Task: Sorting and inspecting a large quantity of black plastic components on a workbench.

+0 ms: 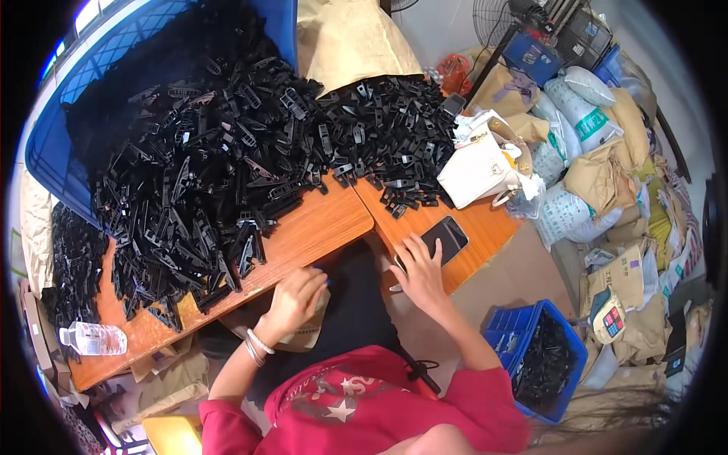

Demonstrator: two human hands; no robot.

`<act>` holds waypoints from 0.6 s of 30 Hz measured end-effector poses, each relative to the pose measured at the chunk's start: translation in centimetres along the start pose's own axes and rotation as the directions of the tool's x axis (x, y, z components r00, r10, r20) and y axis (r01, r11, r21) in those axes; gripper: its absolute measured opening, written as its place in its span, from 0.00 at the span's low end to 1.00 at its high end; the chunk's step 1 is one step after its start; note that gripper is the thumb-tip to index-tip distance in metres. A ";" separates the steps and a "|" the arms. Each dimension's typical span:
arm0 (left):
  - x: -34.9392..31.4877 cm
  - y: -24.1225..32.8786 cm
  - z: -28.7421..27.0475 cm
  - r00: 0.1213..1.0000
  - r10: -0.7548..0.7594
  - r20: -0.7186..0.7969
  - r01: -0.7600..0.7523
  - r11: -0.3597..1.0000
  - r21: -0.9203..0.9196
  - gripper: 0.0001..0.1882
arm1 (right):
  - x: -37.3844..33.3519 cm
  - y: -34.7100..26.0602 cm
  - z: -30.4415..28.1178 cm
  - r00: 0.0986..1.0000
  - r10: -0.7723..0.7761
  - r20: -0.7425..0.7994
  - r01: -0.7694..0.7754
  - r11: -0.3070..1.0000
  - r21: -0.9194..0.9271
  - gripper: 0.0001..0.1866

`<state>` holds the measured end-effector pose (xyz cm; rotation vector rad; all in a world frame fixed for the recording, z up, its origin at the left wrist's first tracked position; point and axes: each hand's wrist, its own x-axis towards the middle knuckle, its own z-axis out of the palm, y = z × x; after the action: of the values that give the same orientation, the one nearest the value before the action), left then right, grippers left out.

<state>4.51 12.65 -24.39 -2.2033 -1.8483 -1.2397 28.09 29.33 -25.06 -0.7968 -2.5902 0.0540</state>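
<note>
Phone (450, 238) lies on the table (489, 233) partly under the spread, ungripping fingers of my right hand (422, 277), likely light, stiff, slippery and fragile, best held by its long edges, while my left hand (299, 299) curls over my lap (360, 303), contents I cannot tell.

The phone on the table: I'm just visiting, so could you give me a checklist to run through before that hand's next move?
1. Phone lying on the table: ok.
2. Right hand at the phone: ok, fingers spread over its left part.
3. Right hand's grip on it: cannot tell, the fingers hide where they meet it.
4. Screen lit: not ok, it looks dark.
5. Black plastic parts off the phone: ok, heaped apart from it.
6. Left hand empty: cannot tell, its fingers are curled.
</note>
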 end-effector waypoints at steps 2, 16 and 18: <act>-0.4 0.5 0.3 0.999 0.040 0.001 -0.040 0.999 0.003 0.12 | -1.0 0.9 -0.4 0.998 0.003 0.066 -0.003 1.000 -0.004 0.20; 1.9 -2.4 -1.1 0.980 -0.119 -0.160 0.129 0.990 0.049 0.10 | -4.6 12.8 -5.3 0.969 0.223 0.109 -0.221 0.975 -0.025 0.16; 4.1 -4.0 -1.1 0.972 -0.130 -0.196 0.155 0.980 0.121 0.11 | -2.7 12.3 -5.4 0.989 0.144 0.035 -0.137 0.978 -0.155 0.17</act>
<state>0.53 16.67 -23.17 -1.8456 -1.9794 -1.2518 38.84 37.67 -23.23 -1.0457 -2.6009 -0.0857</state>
